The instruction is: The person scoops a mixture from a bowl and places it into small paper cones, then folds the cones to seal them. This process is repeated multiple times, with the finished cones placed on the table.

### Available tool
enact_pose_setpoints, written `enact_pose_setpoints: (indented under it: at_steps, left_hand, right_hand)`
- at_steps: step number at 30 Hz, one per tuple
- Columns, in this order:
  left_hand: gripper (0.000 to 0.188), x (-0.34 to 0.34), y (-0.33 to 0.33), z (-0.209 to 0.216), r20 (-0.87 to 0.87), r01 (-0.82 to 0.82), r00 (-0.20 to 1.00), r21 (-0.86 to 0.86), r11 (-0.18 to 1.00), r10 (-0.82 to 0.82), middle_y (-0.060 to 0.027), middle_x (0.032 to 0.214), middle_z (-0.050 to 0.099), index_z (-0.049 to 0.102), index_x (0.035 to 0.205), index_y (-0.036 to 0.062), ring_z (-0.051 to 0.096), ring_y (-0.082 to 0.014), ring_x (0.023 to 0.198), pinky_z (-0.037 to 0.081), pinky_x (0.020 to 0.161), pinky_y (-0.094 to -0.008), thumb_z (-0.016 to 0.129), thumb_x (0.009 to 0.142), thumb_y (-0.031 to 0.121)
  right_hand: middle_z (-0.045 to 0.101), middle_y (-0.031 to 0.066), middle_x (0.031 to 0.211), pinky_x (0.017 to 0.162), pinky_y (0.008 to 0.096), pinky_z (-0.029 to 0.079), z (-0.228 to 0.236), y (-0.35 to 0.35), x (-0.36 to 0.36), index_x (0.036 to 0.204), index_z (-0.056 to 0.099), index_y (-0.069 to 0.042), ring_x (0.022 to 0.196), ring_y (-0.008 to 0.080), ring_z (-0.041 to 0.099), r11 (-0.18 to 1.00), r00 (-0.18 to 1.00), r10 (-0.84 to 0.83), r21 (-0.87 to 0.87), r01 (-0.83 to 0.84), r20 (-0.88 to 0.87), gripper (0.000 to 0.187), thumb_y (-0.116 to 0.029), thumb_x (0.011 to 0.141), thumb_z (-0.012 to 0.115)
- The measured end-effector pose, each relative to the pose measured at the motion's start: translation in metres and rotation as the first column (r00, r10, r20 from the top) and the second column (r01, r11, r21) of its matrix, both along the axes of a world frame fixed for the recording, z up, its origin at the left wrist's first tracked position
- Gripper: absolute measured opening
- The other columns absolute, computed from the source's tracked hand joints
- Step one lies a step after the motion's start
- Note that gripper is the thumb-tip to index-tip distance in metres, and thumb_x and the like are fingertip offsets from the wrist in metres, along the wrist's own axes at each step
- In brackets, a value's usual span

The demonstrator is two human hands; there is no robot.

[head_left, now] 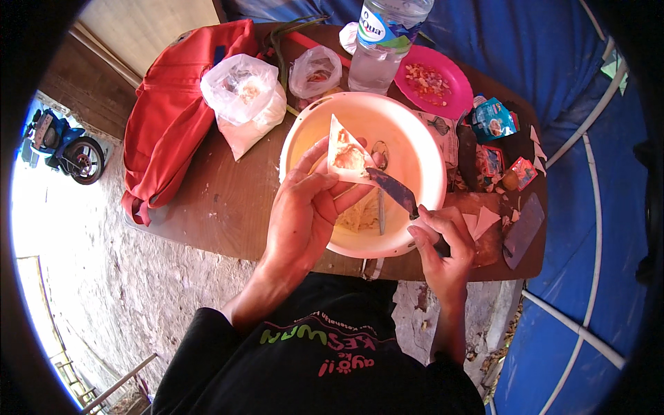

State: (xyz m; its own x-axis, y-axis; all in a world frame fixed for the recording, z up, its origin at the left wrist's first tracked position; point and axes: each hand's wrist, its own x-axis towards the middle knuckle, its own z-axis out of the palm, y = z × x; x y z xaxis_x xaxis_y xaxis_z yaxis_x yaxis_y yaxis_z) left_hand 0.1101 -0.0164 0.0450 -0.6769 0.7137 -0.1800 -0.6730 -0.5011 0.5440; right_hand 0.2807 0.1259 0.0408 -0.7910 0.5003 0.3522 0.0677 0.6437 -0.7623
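The left hand point(304, 214) holds a flat white triangle of tofu with orange filling on top point(348, 155). Its grip is closed on the triangle: the fingers sit under it and the thumb presses on its lower edge. The triangle is up in the air, over the left half of a big round pale plastic bowl point(422, 149).

The right hand point(443, 245) has its grip closed around the handle of a knife with a dark, worn blade point(394, 191). The blade points up and to the left, and its tip touches the lower corner of the triangle. This hand is over the bowl's front rim.

Inside the bowl lie some pale bits near the bottom and a thin metal spoon point(380, 207).

The bowl stands on a brown wooden bench point(221, 200). Behind the bowl stand a clear plastic water bottle point(382, 45) and a round pink plastic plate with chopped bits on it point(436, 81). To the left of the bottle are two clear plastic bags, a big one point(243, 93) and a small one point(315, 71). A red cloth bag point(176, 114) hangs over the left end of the bench. On the right side are small colourful packets point(492, 121) and a brown wooden cutting board point(484, 238), just beside the right hand.
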Motion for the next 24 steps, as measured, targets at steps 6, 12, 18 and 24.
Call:
enact_pose_setpoints:
  at_steps: [6, 12, 18, 24]
  left_hand:
    - [0.055, 0.0, 0.0, 0.005, 0.04, 0.016, 0.999, -0.021, 1.0, -0.015, -0.0328, 0.142, 0.046, 0.022, 0.148, -0.0119, 0.055, -0.0361, 0.128, 0.053, 0.104, -0.0368, 0.034, 0.095, -0.003]
    - [0.056, -0.006, -0.001, 0.008, 0.091, 0.025, 0.995, 0.137, 0.99, -0.038, -0.0282, 0.141, 0.048, 0.021, 0.147, -0.0085, 0.057, -0.0357, 0.126, 0.054, 0.104, -0.0405, 0.037, 0.094, -0.004]
    - [0.057, -0.012, -0.005, 0.008, -0.064, -0.035, 0.997, -0.004, 0.999, 0.034, -0.0249, 0.139, 0.052, 0.03, 0.147, -0.0084, 0.057, -0.0348, 0.127, 0.05, 0.108, -0.0396, 0.04, 0.09, -0.005]
    - [0.058, -0.02, -0.001, -0.002, -0.164, -0.1, 0.983, -0.068, 0.993, 0.088, -0.028, 0.143, 0.047, 0.029, 0.146, -0.014, 0.048, -0.0356, 0.136, 0.041, 0.116, -0.042, 0.039, 0.09, -0.006]
  right_hand:
    - [0.065, 0.0128, 0.093, 0.072, 0.031, 0.055, -0.004, -0.001, 0.003, 0.11, 0.07, 0.002, 0.085, 0.0227, 0.067, 0.999, 0.999, 0.02, 0.048, -0.018, -0.04, 0.03, 0.005, 0.081, 0.075]
    - [0.066, 0.0132, 0.092, 0.072, 0.0301, 0.054, -0.006, -0.004, 0.004, 0.108, 0.071, 0.002, 0.085, 0.0226, 0.068, 1.0, 0.998, 0.014, 0.005, -0.014, -0.061, 0.029, 0.005, 0.079, 0.076]
    - [0.069, 0.0116, 0.095, 0.071, 0.0277, 0.053, -0.002, 0.015, 0.029, 0.106, 0.071, 0.004, 0.084, 0.0185, 0.067, 0.995, 0.992, 0.04, -0.086, -0.05, -0.116, 0.025, 0.005, 0.081, 0.074]
    - [0.069, 0.0076, 0.108, 0.07, 0.0243, 0.052, -0.011, 0.044, 0.09, 0.131, 0.063, 0.0, 0.083, 0.0076, 0.062, 0.752, 0.818, -0.571, -0.357, 0.555, 0.07, 0.038, -0.009, 0.095, 0.066]
